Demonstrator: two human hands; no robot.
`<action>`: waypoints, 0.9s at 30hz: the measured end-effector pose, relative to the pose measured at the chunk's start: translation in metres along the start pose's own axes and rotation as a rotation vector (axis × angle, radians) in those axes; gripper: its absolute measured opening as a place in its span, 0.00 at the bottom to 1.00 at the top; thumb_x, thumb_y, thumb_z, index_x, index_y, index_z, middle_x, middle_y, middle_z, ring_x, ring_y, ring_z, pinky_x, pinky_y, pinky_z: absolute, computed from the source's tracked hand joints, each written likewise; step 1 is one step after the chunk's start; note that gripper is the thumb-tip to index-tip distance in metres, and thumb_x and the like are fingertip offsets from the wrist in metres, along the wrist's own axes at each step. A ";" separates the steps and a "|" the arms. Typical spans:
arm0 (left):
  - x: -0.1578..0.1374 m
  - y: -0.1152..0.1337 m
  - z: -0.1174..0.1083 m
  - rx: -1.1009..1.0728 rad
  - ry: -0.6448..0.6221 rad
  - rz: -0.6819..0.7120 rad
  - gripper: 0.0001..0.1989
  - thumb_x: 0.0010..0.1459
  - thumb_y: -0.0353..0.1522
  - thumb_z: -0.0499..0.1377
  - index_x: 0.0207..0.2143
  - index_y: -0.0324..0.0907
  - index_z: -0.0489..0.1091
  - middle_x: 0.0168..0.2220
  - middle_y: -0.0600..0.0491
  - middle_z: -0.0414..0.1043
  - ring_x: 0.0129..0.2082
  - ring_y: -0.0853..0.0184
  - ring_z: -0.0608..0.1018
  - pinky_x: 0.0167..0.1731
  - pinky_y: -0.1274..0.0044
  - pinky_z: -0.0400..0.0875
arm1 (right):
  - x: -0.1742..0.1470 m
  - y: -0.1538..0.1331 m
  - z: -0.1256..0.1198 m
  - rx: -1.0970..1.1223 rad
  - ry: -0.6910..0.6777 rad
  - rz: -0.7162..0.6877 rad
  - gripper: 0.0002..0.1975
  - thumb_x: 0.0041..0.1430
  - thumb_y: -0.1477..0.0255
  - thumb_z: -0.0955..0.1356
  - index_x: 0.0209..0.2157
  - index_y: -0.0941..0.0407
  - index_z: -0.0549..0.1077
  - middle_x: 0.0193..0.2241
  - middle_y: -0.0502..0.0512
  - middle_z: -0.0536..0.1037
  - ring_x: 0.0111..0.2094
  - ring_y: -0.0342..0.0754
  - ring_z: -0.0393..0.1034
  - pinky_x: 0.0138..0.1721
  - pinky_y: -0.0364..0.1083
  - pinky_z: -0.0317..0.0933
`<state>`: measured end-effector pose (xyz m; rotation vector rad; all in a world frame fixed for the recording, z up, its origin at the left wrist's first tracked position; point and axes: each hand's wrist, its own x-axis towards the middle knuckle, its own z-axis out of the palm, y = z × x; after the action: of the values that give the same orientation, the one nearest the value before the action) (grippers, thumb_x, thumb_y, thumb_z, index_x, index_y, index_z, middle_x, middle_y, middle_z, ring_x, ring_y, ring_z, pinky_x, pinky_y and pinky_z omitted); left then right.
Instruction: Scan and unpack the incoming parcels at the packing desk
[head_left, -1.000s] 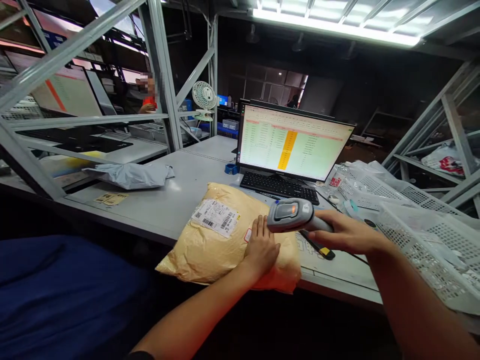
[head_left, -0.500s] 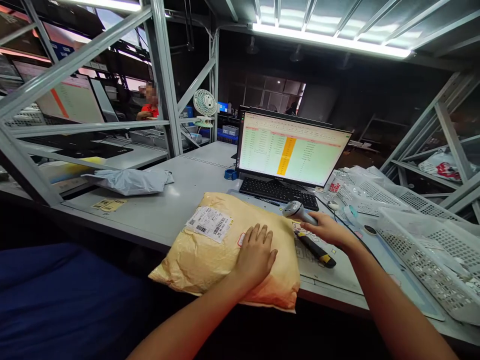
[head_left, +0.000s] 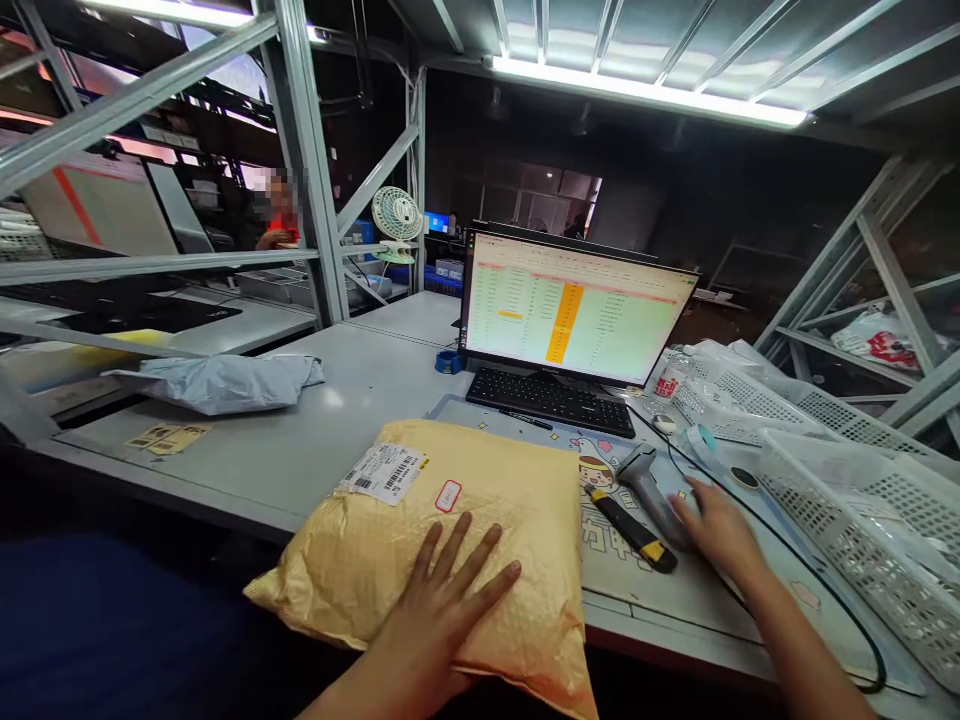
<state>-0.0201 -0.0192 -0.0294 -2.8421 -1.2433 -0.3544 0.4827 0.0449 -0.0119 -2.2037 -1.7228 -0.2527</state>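
Note:
My left hand (head_left: 442, 610) lies flat with spread fingers on a puffy yellow parcel (head_left: 517, 480), which overhangs the desk's front edge. The parcel bears a white barcode label (head_left: 386, 472) and a small red-framed sticker (head_left: 448, 496). A grey handheld barcode scanner (head_left: 651, 495) rests on the desk mat to the right of the parcel. Beside its handle is my right hand (head_left: 716, 530), fingers apart; whether it still touches the handle is hard to see. Between parcel and scanner lies a black and yellow utility knife (head_left: 630, 528).
Behind the parcel stand a keyboard (head_left: 551, 402) and a lit monitor (head_left: 570, 310). White perforated baskets (head_left: 847, 520) line the right side. A grey plastic mailer (head_left: 225, 383) lies at left. A cable (head_left: 795, 540) loops across the mat. A person (head_left: 281, 215) is beyond the frame.
The scanner, held in my right hand before, now lies on the mat with the hand opened beside it. The parcel has shifted nearer, and my left hand sits lower on it.

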 end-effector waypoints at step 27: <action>0.008 0.006 0.001 0.104 0.324 0.024 0.53 0.47 0.25 0.67 0.75 0.55 0.58 0.79 0.54 0.43 0.79 0.46 0.38 0.74 0.52 0.29 | -0.005 0.098 0.039 0.080 0.143 -0.014 0.34 0.65 0.52 0.60 0.65 0.52 0.72 0.63 0.63 0.73 0.56 0.65 0.75 0.56 0.61 0.72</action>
<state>-0.0102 -0.0167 -0.0286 -2.5768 -1.1264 -0.6951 0.5738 0.0334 -0.0650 -2.0645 -1.6431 -0.3306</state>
